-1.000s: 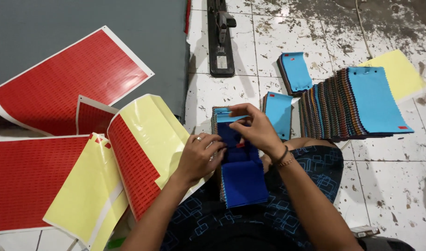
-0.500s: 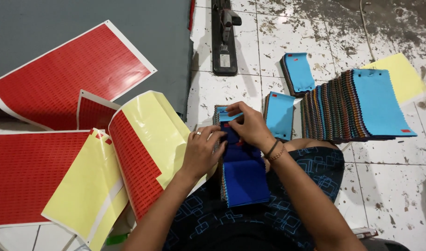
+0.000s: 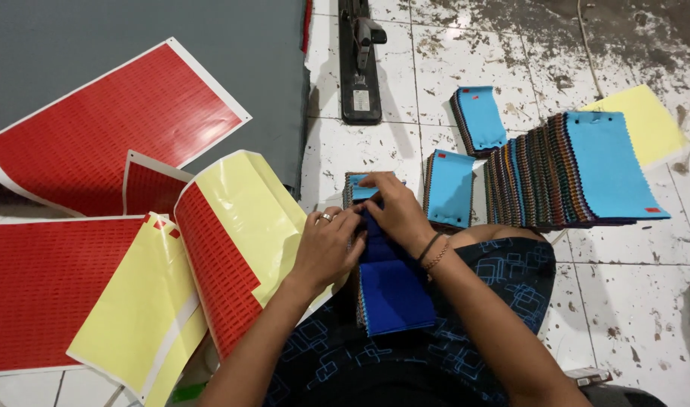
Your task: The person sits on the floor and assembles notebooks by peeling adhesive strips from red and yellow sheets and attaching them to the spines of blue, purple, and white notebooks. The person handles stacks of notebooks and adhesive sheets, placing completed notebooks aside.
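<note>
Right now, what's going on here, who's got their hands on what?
A person sits on a tiled floor with a stack of fabric swatches on their lap, a dark blue one on top. Both the left hand and right hand press at the stack's far end. Red sticker sheets with yellow backing lie at their left. More light blue swatch stacks and a long black punch tool lie ahead.

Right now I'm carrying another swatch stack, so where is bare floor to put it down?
Bare tile lies right of the black punch tool, above the small light-blue stack, and at lower right below the fanned swatch row. The left is crowded with red sticker sheets; both hands work the dark-blue stack.
</note>
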